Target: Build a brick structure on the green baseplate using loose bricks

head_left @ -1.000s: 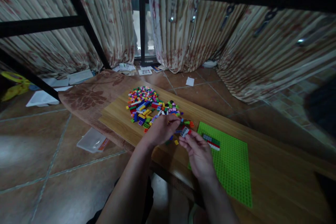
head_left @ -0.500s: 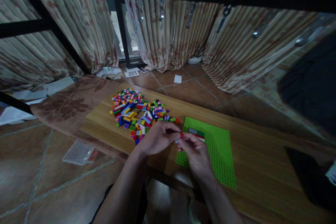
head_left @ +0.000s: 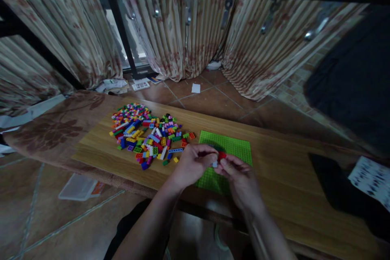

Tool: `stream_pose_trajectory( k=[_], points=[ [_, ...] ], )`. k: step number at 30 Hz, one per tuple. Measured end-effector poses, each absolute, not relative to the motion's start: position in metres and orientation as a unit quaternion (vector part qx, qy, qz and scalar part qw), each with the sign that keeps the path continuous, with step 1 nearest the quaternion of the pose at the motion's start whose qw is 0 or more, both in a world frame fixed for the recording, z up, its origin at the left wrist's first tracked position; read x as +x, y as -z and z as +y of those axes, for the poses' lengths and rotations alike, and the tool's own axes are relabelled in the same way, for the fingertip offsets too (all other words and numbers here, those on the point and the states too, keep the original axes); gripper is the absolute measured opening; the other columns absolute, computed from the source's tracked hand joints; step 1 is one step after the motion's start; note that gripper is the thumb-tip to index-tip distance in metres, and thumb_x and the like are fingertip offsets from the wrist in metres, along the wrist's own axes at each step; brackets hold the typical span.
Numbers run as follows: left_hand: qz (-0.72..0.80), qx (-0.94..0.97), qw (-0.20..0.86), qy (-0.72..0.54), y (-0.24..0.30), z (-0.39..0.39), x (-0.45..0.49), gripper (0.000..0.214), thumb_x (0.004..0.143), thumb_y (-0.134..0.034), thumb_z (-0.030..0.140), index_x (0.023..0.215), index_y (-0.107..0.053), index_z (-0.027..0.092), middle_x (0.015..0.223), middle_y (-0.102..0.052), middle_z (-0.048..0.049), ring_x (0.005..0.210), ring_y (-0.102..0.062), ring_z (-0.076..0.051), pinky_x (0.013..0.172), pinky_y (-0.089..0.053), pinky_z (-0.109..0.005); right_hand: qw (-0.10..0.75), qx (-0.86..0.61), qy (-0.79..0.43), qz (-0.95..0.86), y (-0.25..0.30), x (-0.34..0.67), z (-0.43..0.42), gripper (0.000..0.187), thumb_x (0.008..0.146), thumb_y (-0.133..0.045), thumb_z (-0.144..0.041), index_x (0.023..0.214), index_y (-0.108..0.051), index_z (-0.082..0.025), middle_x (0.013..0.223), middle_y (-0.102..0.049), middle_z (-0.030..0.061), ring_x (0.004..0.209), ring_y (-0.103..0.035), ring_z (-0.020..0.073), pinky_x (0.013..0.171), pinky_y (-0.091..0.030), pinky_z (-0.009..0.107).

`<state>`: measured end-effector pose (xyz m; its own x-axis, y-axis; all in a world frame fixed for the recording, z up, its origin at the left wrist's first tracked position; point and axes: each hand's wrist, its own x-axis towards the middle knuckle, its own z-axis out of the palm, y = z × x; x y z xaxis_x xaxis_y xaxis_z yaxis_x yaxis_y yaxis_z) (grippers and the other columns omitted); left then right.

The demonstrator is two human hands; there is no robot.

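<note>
striped, flowered curtains point(head_left: 179, 40) hang beyond both hands, and a tiled floor point(head_left: 22, 195) spreads below and left of them. nearer, a long wooden table point(head_left: 289, 166) runs beneath the hands, stretching out to either side. a brown patterned cloth point(head_left: 57, 124) lies well to the left of the left hand, under the table's far end. a flat dark object point(head_left: 330, 187) lies well to the right of the right hand, with a printed sheet point(head_left: 370, 178) just beside it.

the green baseplate point(head_left: 239, 144) lies on the table directly behind and below both hands, which cover part of it. a heap of mixed bricks point(head_left: 137, 130) spreads to the left of the left hand, and a clear plastic container point(head_left: 74, 187) sits on the floor farther left.

the right hand point(head_left: 240, 174) has its thumb and fingers pinched on a red brick point(head_left: 222, 155). the left hand point(head_left: 191, 164) meets it from the other side, fingers curled and thumb tip at the brick; whether it grips anything cannot be told. a pale grey piece point(head_left: 215, 164) shows between the two hands, just below the red brick. a small yellow brick point(head_left: 176, 159) lies near the left hand, on its left.
</note>
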<state>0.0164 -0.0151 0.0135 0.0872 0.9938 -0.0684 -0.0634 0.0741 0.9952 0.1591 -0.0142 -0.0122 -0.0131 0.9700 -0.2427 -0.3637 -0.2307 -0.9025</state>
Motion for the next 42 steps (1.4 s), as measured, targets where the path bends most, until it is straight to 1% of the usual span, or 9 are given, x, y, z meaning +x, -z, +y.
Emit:
stream_pose_trajectory(
  k=[3, 6, 9, 12, 15, 19, 28, 38, 42],
  points=[
    [0.475, 0.474, 0.572, -0.471, -0.015, -0.014, 0.017, 0.021, 0.078, -0.067, 0.03, 0.087, -0.073, 0.012, 0.076, -0.069, -0.0044, 0.066, -0.059, -0.012, 0.063, -0.048, -0.024, 0.549, -0.469, -0.62, -0.306, 0.009, 0.178, -0.006, 0.026, 0.059, -0.088, -0.034, 0.077, -0.074, -0.022, 0.073, -0.071, -0.0009, 0.063, -0.063, 0.0117, 0.063, -0.056, 0.028],
    [0.51, 0.447, 0.553, -0.485, -0.015, -0.009, 0.008, 0.028, 0.078, -0.066, 0.039, 0.088, -0.07, 0.012, 0.073, -0.064, -0.0022, 0.065, -0.057, -0.011, 0.065, -0.05, -0.024, 0.548, -0.523, -0.529, -0.382, 0.008, 0.198, -0.001, 0.026, 0.063, -0.084, -0.036, 0.082, -0.073, -0.022, 0.074, -0.07, -0.0005, 0.064, -0.062, 0.0137, 0.063, -0.053, 0.03],
    [0.528, 0.411, 0.54, -0.511, -0.014, -0.004, -0.006, 0.031, 0.075, -0.068, 0.043, 0.087, -0.066, 0.014, 0.08, -0.063, -0.0019, 0.07, -0.059, -0.012, 0.071, -0.054, -0.027, 0.475, -0.599, -0.389, -0.515, 0.014, 0.213, 0.0, 0.026, 0.069, -0.078, -0.037, 0.089, -0.074, -0.021, 0.08, -0.071, 0.003, 0.067, -0.062, 0.0165, 0.065, -0.05, 0.033],
    [0.538, 0.402, 0.542, -0.505, -0.013, 0.0, -0.014, 0.029, 0.074, -0.07, 0.041, 0.085, -0.066, 0.015, 0.076, -0.061, -0.0003, 0.067, -0.058, -0.011, 0.066, -0.053, -0.024, 0.394, -0.603, -0.324, -0.614, 0.021, 0.219, -0.004, 0.023, 0.077, -0.069, -0.037, 0.09, -0.074, -0.02, 0.091, -0.071, 0.0065, 0.076, -0.064, 0.0193, 0.071, -0.049, 0.035],
    [0.547, 0.396, 0.544, -0.497, -0.01, 0.002, -0.012, 0.029, 0.074, -0.07, 0.04, 0.087, -0.067, 0.014, 0.078, -0.063, -0.0007, 0.066, -0.059, -0.011, 0.064, -0.052, -0.023, 0.338, -0.594, -0.309, -0.661, 0.025, 0.215, -0.007, 0.021, 0.081, -0.062, -0.035, 0.091, -0.072, -0.02, 0.091, -0.07, 0.0062, 0.079, -0.064, 0.0202, 0.074, -0.049, 0.035],
    [0.565, 0.382, 0.549, -0.484, -0.008, 0.005, -0.002, 0.031, 0.073, -0.068, 0.035, 0.097, -0.066, 0.015, 0.085, -0.065, -0.0008, 0.066, -0.06, -0.011, 0.065, -0.053, -0.024, 0.31, -0.586, -0.286, -0.692, 0.026, 0.202, -0.007, 0.022, 0.082, -0.058, -0.031, 0.095, -0.071, -0.019, 0.091, -0.069, 0.0062, 0.08, -0.064, 0.0205, 0.075, -0.049, 0.034],
    [0.589, 0.425, 0.517, -0.454, -0.009, 0.007, -0.001, 0.025, 0.082, -0.054, 0.033, 0.091, -0.069, 0.016, 0.079, -0.064, -0.0001, 0.063, -0.061, -0.012, 0.059, -0.05, -0.023, 0.267, -0.586, -0.201, -0.738, 0.031, 0.182, -0.002, 0.017, 0.084, -0.055, -0.026, 0.093, -0.069, -0.019, 0.091, -0.07, 0.0056, 0.08, -0.064, 0.021, 0.073, -0.047, 0.033],
    [0.573, 0.436, 0.518, -0.462, -0.001, 0.01, 0.001, 0.024, 0.082, -0.054, 0.031, 0.09, -0.07, 0.016, 0.076, -0.063, -0.0002, 0.064, -0.058, -0.012, 0.063, -0.053, -0.024, 0.289, -0.557, -0.17, -0.76, 0.037, 0.175, 0.004, 0.016, 0.085, -0.056, -0.024, 0.092, -0.07, -0.021, 0.089, -0.069, 0.0045, 0.078, -0.063, 0.0195, 0.075, -0.047, 0.032],
    [0.563, 0.456, 0.51, -0.463, 0.004, 0.009, 0.0, 0.024, 0.083, -0.054, 0.033, 0.09, -0.07, 0.016, 0.078, -0.063, -0.0001, 0.067, -0.058, -0.013, 0.066, -0.054, -0.026, 0.296, -0.572, -0.164, -0.748, 0.037, 0.176, 0.003, 0.015, 0.083, -0.06, -0.028, 0.092, -0.069, -0.02, 0.09, -0.069, 0.0052, 0.078, -0.063, 0.0206, 0.072, -0.047, 0.032]
  ],
)
